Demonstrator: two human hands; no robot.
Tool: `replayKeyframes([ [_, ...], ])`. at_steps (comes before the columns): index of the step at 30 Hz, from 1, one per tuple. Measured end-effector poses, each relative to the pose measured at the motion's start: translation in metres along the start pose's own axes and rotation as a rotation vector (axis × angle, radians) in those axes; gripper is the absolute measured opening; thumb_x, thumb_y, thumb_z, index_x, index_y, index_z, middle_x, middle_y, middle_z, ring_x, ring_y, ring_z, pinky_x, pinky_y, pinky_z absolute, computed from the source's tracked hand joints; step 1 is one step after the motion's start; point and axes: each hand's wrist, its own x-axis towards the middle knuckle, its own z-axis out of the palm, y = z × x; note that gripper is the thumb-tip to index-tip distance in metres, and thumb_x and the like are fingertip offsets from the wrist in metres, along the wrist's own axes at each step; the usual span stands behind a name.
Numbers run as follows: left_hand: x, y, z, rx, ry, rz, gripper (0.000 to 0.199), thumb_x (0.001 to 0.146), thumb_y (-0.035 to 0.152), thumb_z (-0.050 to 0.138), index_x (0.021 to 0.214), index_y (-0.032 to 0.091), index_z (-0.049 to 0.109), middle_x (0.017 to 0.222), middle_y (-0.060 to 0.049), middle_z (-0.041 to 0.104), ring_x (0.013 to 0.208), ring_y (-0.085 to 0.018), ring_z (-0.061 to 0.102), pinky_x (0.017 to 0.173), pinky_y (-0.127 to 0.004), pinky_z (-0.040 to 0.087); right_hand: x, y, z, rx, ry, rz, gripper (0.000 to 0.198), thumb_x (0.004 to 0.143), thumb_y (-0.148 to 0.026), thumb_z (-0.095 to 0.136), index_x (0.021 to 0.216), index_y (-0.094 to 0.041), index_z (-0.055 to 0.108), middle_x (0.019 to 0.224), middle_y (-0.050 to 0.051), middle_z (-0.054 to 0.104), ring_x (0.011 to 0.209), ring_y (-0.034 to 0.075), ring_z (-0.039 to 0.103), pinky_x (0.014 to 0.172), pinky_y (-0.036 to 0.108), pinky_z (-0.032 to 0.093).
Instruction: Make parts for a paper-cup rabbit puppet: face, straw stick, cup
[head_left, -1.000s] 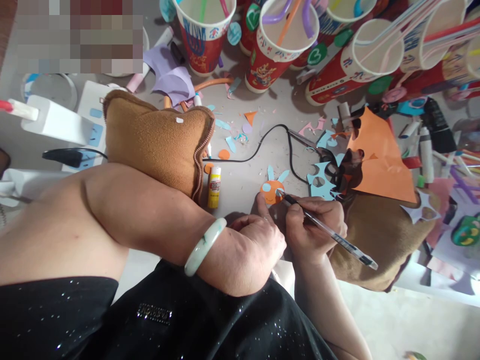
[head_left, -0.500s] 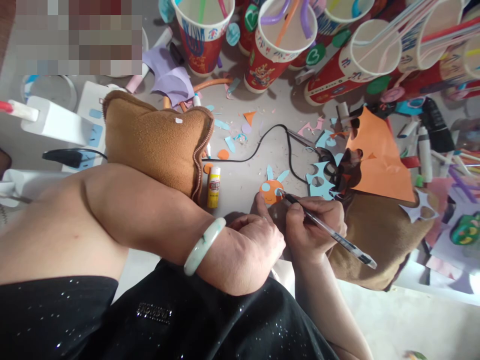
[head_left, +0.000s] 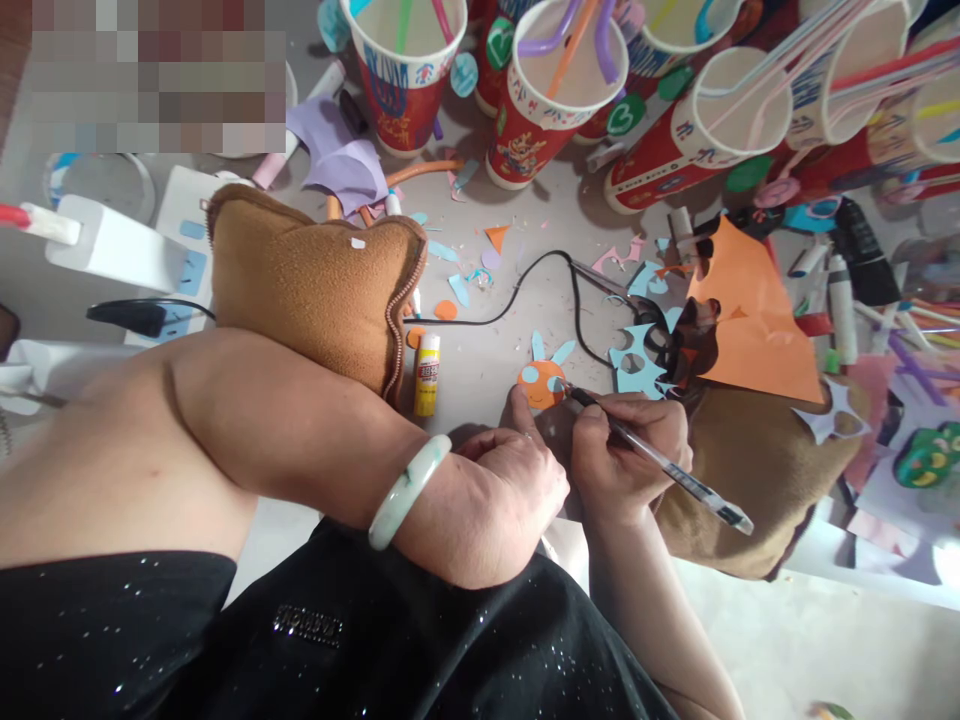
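Observation:
An orange paper rabbit face (head_left: 541,388) lies on the grey table, with light blue ears, light blue eye circles and a drawn smile. My left hand (head_left: 517,475), a pale green bangle on its wrist, pins the face's lower left edge under the index fingertip; its other fingers are curled. In my right hand (head_left: 634,450) a clear-barrelled black pen (head_left: 675,478) is gripped, its tip at the right eye circle. A yellow glue stick (head_left: 427,375) stands left of the rabbit face. Light blue paper offcuts (head_left: 637,360) lie just beyond my right hand.
Several red paper cups (head_left: 521,130) with straws line the back. A brown zipped cushion (head_left: 315,280) sits left, another brown cushion (head_left: 757,480) right, under an orange paper sheet (head_left: 772,320). A black cable (head_left: 510,300) crosses the scrap-strewn table. A power strip (head_left: 176,195) lies far left.
The view has shifted very slightly. Both hands, the pen and the rabbit face keep nearly the same places.

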Motion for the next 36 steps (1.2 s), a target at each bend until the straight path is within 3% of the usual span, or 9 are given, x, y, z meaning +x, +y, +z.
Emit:
replayKeyframes([
  [3,-0.0001,0.0003,-0.0005,-0.011,-0.003,-0.016,0.052,0.099,0.01,0.032,0.135,-0.002,0.068,0.112,-0.037,0.075,0.045,-0.021,0.066,0.034,-0.028,0.041,-0.0012,0.0017,0.0005,-0.009,0.01,0.03,0.011,0.077,-0.022,0.064,0.08,-0.023,0.053,0.065,-0.001,0.067,0.054,0.016,0.065,0.049,0.027,0.048],
  [28,-0.0009,0.003,0.0002,0.019,0.016,-0.036,0.048,0.101,0.018,0.038,0.133,0.003,0.071,0.12,-0.036,0.072,0.047,-0.022,0.067,0.033,-0.029,0.039,-0.0034,0.005,0.0009,0.001,0.027,0.058,0.014,0.076,-0.022,0.067,0.08,-0.023,0.054,0.066,-0.002,0.065,0.057,0.016,0.066,0.051,0.027,0.05],
  [33,0.0006,0.0027,0.0006,0.023,0.014,-0.02,0.048,0.099,0.017,0.042,0.136,0.002,0.069,0.122,-0.037,0.071,0.05,-0.024,0.07,0.032,-0.029,0.038,-0.0056,0.0066,0.0055,0.202,0.131,-0.004,0.017,0.082,-0.017,0.066,0.091,-0.022,0.053,0.07,-0.004,0.061,0.058,0.016,0.067,0.055,0.03,0.054],
  [36,-0.0003,0.0011,-0.0012,0.046,0.003,0.011,0.05,0.098,0.013,0.039,0.138,0.0,0.066,0.127,-0.037,0.069,0.052,-0.024,0.072,0.032,-0.029,0.037,-0.0063,0.0045,0.0067,0.258,0.111,0.01,0.017,0.086,-0.019,0.066,0.095,-0.022,0.052,0.069,-0.005,0.061,0.056,0.016,0.066,0.056,0.031,0.055],
])
